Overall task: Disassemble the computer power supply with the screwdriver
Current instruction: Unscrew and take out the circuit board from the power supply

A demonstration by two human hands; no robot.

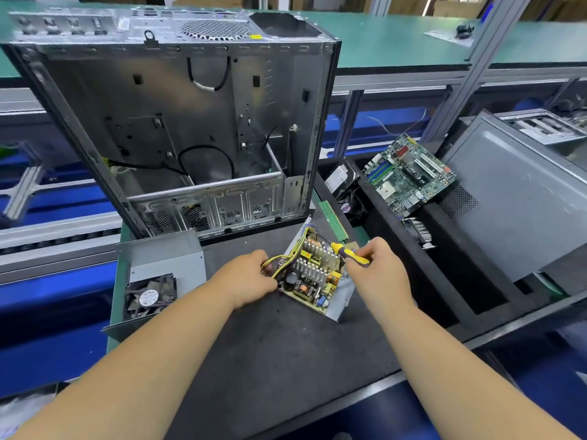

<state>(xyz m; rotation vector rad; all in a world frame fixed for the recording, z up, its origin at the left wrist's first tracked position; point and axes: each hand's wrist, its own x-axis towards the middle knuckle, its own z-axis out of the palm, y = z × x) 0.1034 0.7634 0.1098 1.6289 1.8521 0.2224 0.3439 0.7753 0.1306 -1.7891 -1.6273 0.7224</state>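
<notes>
Most of the task appears done: the power supply cover with its fan (149, 295) lies at nine o'clock, while the circuit board (313, 277), centred on the surface (270, 344), is gripped by the left hand (251, 281); the screwdriver (351, 253) is held by the right hand (378, 268). Freeing the board from its base tray (341, 301) seemingly remains.

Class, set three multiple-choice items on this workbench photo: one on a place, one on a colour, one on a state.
1. Where is the green motherboard? A on the black foam tray at right; B inside the grey metal computer case; C under the black fan.
2. The screwdriver handle is: A red; B yellow and black; C green.
3. The open power supply's circuit board is: A covered; B exposed; C in the case.

Key: A, it lies right of the case; B, seen in the right hand; B, heatsinks show beside the left hand.
</notes>
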